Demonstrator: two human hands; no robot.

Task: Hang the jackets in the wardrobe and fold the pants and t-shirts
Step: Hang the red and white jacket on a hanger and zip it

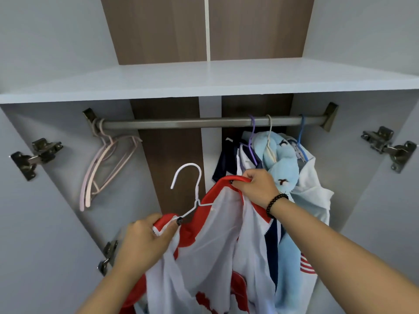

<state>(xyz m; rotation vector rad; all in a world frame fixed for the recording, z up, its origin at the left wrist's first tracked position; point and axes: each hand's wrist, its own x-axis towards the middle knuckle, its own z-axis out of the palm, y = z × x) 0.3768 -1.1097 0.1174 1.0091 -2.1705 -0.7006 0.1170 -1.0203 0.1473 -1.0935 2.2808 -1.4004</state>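
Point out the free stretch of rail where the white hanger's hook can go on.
The grey metal rail is bare between the pink empty hangers at its left end and the purple plastic hanger. Right of that it is crowded: purple, cream and blue hangers carry garments packed together.

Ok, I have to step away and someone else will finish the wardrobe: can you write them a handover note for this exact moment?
Left hand: grips the red collar edge of the red and white jacket, beside the white hanger.
Right hand: grips the collar's other side.
The white hanger sits inside the jacket, its hook free and below the rail.
Done: three garments hang at the rail's right end on a purple hanger, a cream one and a blue one.
Left: hook this jacket onto the rail. Spare pink hangers hang at the left end. No pants or t-shirts in view.
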